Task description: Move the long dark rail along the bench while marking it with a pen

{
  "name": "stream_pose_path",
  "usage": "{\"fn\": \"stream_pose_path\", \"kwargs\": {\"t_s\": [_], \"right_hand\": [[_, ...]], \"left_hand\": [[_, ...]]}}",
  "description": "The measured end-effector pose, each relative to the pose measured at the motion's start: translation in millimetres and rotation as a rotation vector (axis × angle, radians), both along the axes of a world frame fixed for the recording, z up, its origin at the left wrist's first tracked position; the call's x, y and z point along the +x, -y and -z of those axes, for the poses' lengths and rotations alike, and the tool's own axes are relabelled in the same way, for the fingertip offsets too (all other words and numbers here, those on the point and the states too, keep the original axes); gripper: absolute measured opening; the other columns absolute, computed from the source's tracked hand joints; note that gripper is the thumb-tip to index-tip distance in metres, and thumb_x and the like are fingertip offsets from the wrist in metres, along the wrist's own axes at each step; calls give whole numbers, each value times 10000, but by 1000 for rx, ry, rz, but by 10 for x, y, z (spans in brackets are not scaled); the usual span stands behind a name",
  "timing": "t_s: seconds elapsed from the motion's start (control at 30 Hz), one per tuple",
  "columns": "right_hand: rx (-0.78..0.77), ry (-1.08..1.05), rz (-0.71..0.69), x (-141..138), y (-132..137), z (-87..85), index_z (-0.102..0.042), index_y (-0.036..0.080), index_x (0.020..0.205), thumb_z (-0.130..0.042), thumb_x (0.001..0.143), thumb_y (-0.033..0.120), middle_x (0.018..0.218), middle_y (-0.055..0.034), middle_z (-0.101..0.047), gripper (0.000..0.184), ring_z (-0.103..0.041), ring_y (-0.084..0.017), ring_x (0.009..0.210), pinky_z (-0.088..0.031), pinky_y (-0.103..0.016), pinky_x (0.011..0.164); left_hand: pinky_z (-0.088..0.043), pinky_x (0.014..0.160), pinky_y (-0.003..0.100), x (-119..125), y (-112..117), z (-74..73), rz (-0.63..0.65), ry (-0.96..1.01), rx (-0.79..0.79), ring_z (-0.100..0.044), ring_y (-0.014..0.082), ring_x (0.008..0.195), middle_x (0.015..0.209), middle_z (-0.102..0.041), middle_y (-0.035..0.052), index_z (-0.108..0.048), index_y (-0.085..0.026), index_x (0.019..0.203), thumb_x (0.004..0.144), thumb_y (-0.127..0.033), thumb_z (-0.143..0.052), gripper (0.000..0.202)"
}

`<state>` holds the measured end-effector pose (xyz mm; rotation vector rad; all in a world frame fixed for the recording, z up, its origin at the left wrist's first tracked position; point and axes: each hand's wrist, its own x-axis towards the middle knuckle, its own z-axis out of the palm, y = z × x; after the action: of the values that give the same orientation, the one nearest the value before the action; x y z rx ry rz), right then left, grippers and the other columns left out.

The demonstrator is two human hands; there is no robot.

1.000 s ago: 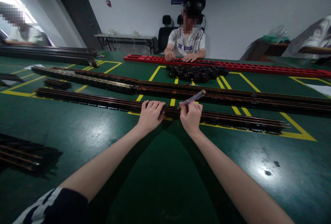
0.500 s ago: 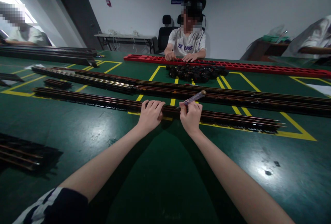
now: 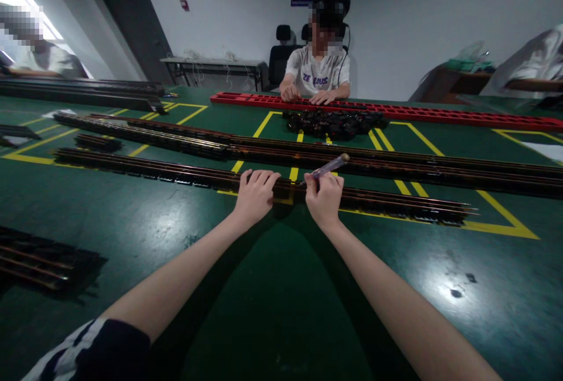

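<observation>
A long dark rail strip (image 3: 396, 203) with copper-coloured lines lies across the green table (image 3: 281, 287) in front of me. My left hand (image 3: 255, 194) rests on it, fingers curled over its top. Just to the right, my right hand (image 3: 324, 196) pinches a small clear-handled screwdriver (image 3: 329, 166), its tip down at the strip and its handle slanting up to the right.
More long dark strips (image 3: 176, 138) lie behind the near one. A pile of small black parts (image 3: 334, 123) and a long red tray (image 3: 440, 115) lie farther back, where a seated person (image 3: 319, 70) has both hands on the tray. Short strips (image 3: 35, 261) lie at near left. Other people sit at far left and right.
The near rail strip has slid slightly to the left under my hands; its right end now sits a little further left. My hands have stayed almost in place.
</observation>
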<state>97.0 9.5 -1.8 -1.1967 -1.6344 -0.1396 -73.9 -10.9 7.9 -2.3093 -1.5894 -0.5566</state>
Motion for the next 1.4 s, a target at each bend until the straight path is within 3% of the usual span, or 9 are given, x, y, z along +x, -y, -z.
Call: {"fn": "stream_pose_path", "kwargs": {"t_s": [0.53,1.4], "right_hand": [[-11,-53,74,11,5,-3,-527,196,689,-404,916,360,676,-57,-580,306,-506,-202,672,-332,-368,730],[24,-44,-33,3,16,-1,-539,192,730,-403,939,365,716,-54,-621,304,-532,-191,672,-344,-352,707]], "left_hand": [[-309,1012,467,-2,-5,3,-1,22,2,-528,270,1122,1184,-626,87,-558,-197,1181,790,-81,-421,431],[-294,1006,503,-3,23,-20,-77,39,9,-514,300,1121,1131,-638,100,-569,-191,1111,762,-81,-462,381]]}}
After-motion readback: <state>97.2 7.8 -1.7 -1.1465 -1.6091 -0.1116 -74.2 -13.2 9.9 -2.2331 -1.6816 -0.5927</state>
